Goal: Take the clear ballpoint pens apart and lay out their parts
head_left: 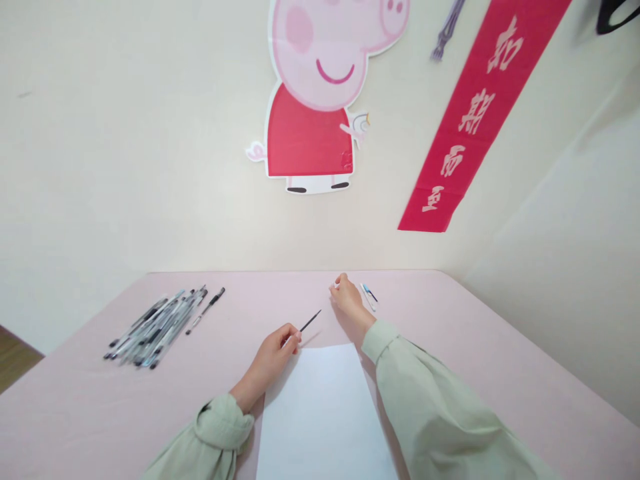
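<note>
My left hand (277, 351) pinches a thin dark pen refill (311, 321), which points up and to the right above the table. Beneath and beside that hand lies a blank white sheet of paper (323, 413). Farther back, my right hand (347, 300) has its fingers closed together near the table surface. Something small and whitish shows at its fingertips, too small to name. Just right of this hand rest a few slim pen parts (368, 297), white, blue and dark.
A heap of several pens (163, 327) lies on the left of the pink table (75, 413). One black-gripped pen (206, 311) sits apart beside it. Behind the table rises a wall with a pink pig cutout (310, 140) and a red banner (465, 133).
</note>
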Available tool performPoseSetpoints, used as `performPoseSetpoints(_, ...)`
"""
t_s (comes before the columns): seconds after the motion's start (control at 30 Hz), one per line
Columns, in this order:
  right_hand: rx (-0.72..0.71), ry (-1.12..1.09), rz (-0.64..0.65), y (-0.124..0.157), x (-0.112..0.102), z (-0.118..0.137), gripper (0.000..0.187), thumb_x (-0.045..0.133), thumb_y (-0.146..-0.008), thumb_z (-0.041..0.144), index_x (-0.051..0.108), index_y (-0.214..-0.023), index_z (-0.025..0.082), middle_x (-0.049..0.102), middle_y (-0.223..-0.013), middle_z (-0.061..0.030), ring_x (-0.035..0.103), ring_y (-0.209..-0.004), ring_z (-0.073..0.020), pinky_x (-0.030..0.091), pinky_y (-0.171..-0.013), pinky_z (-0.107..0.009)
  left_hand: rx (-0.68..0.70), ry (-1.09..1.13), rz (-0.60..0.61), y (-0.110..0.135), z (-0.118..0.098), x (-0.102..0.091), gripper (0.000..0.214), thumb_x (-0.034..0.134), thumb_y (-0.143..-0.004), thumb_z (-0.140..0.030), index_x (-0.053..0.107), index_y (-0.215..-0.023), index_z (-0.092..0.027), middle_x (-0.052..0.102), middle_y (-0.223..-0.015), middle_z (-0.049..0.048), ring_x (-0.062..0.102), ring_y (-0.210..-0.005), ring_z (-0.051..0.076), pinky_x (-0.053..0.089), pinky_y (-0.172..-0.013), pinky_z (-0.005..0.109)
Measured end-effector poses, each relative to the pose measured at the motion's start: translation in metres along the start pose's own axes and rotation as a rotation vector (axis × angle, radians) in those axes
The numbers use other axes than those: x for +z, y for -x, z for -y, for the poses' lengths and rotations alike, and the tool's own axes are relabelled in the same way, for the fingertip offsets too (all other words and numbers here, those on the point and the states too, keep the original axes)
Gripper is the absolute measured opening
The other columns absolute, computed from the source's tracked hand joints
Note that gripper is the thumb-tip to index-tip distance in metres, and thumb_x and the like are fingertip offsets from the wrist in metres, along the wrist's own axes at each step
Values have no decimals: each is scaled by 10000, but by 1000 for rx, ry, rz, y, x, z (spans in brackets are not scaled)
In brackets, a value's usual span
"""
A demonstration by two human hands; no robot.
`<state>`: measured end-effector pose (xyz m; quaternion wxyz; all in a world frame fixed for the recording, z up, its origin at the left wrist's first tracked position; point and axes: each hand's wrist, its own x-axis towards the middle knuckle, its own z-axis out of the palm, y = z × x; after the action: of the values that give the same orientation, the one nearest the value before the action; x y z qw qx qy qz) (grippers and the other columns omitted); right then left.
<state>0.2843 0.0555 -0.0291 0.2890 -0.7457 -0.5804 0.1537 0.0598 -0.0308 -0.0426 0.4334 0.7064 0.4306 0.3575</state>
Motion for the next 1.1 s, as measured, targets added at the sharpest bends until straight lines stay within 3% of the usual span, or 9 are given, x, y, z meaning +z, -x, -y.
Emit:
performPoseSetpoints(0.17,-3,153,-42,-22,13,9,239,543,-844,185,533,-1075,127,640,-1038,-177,603,-981,-268,390,-772,-316,2,-1,-5,-1,-1,0,258,428,-853,-349,509,-655,-206,536,-609,-32,493,-621,159,353,-615,263)
performPoseSetpoints(0.37,-20,175,-56,-19,12,9,225,549,-843,211,548,-1059,150,591,-1096,-157,589,-994,-258,386,-781,-314,-11,-8,-16,0,-2,0,257,429,-846,-362,518,-659,-208,541,-604,-30,499,-616,162,359,-616,265)
performPoseSetpoints(0.57,-125,2,-52,20,-8,9,174,436,-886,234,578,-978,193,612,-1030,-88,568,-936,-206,389,-770,-296,-18,17,-53,-2,3,0,276,431,-848,-388,514,-656,-209,547,-606,-23,501,-614,163,366,-605,260)
performPoseSetpoints(0.67,-212,-120,56,58,-6,10,141,479,-850,225,619,-837,205,650,-869,-29,586,-819,-165,417,-722,-256,-33,40,-76,-3,3,1,265,444,-840,-396,522,-670,-208,550,-605,-23,497,-602,162,365,-590,256)
performPoseSetpoints(0.73,-249,-203,145,82,2,14,150,495,-838,242,643,-847,216,655,-783,6,584,-674,-135,430,-616,-227,-36,23,-71,-3,2,1,263,446,-838,-398,529,-678,-207,537,-597,-27,489,-598,162,362,-586,256)
performPoseSetpoints(0.83,-202,-543,274,107,16,25,180,482,-825,271,634,-890,199,615,-695,22,498,-486,-100,377,-457,-207,7,-33,-33,0,-1,3,279,435,-849,-406,531,-678,-207,521,-602,-29,484,-614,164,361,-604,259)
performPoseSetpoints(0.93,-168,-677,293,116,24,36,186,481,-823,319,605,-770,192,529,-554,45,450,-432,-89,351,-432,-199,54,-77,-4,4,-5,5,303,427,-858,-422,519,-662,-210,529,-619,-25,487,-624,163,360,-616,259)
performPoseSetpoints(1.1,-110,-518,185,92,15,27,197,445,-857,334,548,-752,203,603,-606,25,534,-492,-110,403,-486,-212,42,-101,38,7,-8,6,314,398,-869,-434,529,-689,-213,532,-614,-25,501,-618,167,367,-612,259)
